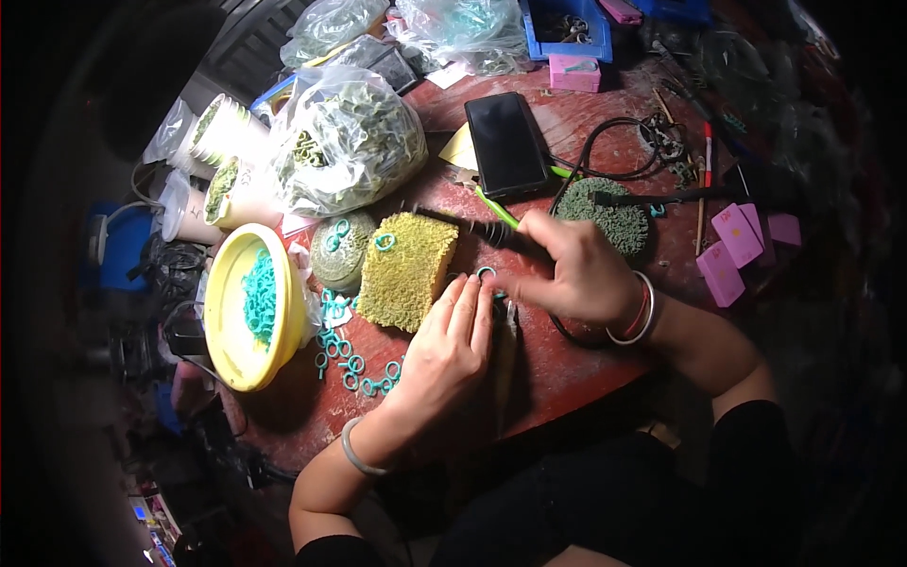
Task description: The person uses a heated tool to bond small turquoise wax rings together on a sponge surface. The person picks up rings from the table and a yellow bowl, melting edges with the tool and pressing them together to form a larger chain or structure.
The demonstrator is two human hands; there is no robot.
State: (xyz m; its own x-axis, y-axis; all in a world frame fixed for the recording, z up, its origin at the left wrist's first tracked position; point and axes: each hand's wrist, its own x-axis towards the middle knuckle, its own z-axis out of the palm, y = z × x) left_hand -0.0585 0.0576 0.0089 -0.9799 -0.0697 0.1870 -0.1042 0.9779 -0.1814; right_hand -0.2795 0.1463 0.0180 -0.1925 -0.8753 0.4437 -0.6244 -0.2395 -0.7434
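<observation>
Right hand grips black soldering tool, long axis approx. horizontal, tip pointing left over yellow sponge. Left hand pinches 1 teal ring; 1 more ring on sponge.

— What sort of place is this?

— A small craft workshop, by the look of the cluttered round reddish wooden table.

— What shows it?

— At nine o'clock, a yellow plastic bowl of small teal wax rings; at eleven, clear plastic bags stuffed with greenish pieces. At twelve sits a blue plastic parts tray, at three flat pink blocks, and a thin black corded tool at centre.
</observation>
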